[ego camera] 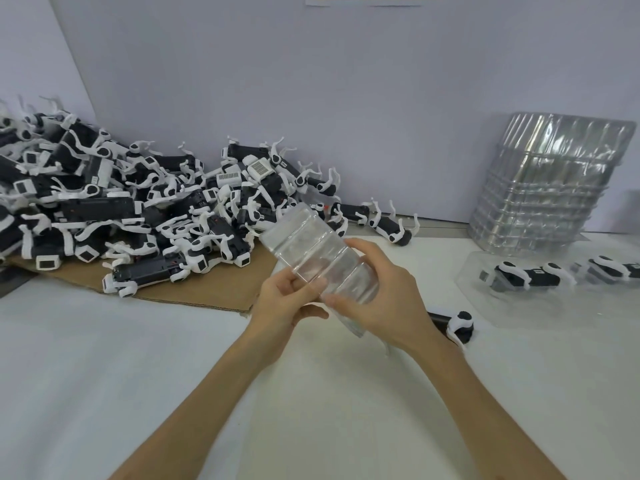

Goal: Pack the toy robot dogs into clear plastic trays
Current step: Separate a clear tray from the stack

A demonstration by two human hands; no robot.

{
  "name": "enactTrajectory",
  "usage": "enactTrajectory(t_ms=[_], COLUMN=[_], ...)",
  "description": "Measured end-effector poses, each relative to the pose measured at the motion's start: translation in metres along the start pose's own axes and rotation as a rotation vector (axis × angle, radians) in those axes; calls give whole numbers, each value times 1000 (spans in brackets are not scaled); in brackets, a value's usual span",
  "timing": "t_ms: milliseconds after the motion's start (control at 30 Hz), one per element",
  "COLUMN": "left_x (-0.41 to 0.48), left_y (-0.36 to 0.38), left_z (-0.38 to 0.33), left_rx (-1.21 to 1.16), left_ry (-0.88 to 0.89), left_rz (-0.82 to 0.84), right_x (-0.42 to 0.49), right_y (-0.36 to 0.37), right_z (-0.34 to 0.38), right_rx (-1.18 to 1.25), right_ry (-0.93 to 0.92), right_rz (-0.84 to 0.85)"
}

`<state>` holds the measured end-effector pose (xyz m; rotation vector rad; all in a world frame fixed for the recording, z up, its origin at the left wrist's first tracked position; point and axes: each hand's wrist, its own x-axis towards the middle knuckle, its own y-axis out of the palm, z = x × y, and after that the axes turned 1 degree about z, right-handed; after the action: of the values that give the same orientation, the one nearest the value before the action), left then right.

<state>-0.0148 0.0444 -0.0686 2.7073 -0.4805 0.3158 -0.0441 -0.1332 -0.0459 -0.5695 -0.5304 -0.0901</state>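
One clear ribbed plastic tray (311,244) is held tilted above the white table (138,358) at the centre of the frame. Its near edge is pinched by the left hand (287,303), and its lower right side is grasped by the curled fingers of the right hand (381,303). A heap of black-and-white toy robot dogs (121,202), too many to be counted, is piled on one brown cardboard sheet (214,289) at the left. One stack of clear plastic trays (547,188) is seen at the upper right. Below it, two packed dogs (530,277) lie in one flat clear tray (519,313). One further dog (459,323) is partly hidden behind the right hand.
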Motion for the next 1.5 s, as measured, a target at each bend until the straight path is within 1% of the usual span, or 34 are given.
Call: enactTrajectory(t_ms=[100, 167, 233, 433, 533, 633, 700, 767, 800, 833, 867, 933, 1000, 1100, 1167, 1267, 1333, 1400, 1500], left_x=[-1, -1, 0, 7, 9, 9, 9, 10, 10, 10, 10, 11, 11, 14, 16, 16, 15, 19, 42], left_y=[3, 5, 5, 7, 9, 7, 0, -10, -14, -17, -19, -21, -22, -26, -29, -32, -31, -27, -14], left_z=[2, 2, 3, 2, 2, 0, 1, 5, 6, 6, 5, 3, 3, 7, 8, 8, 8, 6, 5], left_rx=[56, 92, 110, 90, 85, 98, 140, 191, 201, 188, 163, 125, 132, 161, 143, 116, 148, 186, 235], left_ry=[27, 41, 45, 31, 32, 46, 30, -6, -29, -52, -72, -116, -146, -155, -146, -181, -232, -244, -296], left_rz=[51, 68, 66, 99, 112, 89, 53, 11, -9, -27, -46, -91, -163, -313, -359, -296, -293, -286, -230], right_x=[5, 7, 7, 6, 5, 7, 10, 12, 12, 13, 14, 14, 14, 13, 11, 8, 6, 5, 4], right_y=[-1, -5, -8, -11, -17, -24, -38, -60, -70, -76, -77, -70, -65, -70, -77, -92, -101, -105, -105], right_z=[-1, -1, -1, 6, 4, 5, 4, 0, -2, -4, -5, -8, -9, -11, -12, -16, -18, -20, -21], right_rx=[93, 142, 191, 245, 231, 210, 253, 379, 404, 379, 332, 224, 155, 106, 95, 81, 64, 65, 88], right_ry=[101, 127, 113, 39, 8, -25, -44, -59, -59, -62, -66, -63, -60, -63, -55, -39, -33, -27, -21], right_rz=[25, 54, 59, -24, -105, -150, -270, -496, -592, -642, -644, -600, -595, -597, -598, -647, -687, -717, -730])
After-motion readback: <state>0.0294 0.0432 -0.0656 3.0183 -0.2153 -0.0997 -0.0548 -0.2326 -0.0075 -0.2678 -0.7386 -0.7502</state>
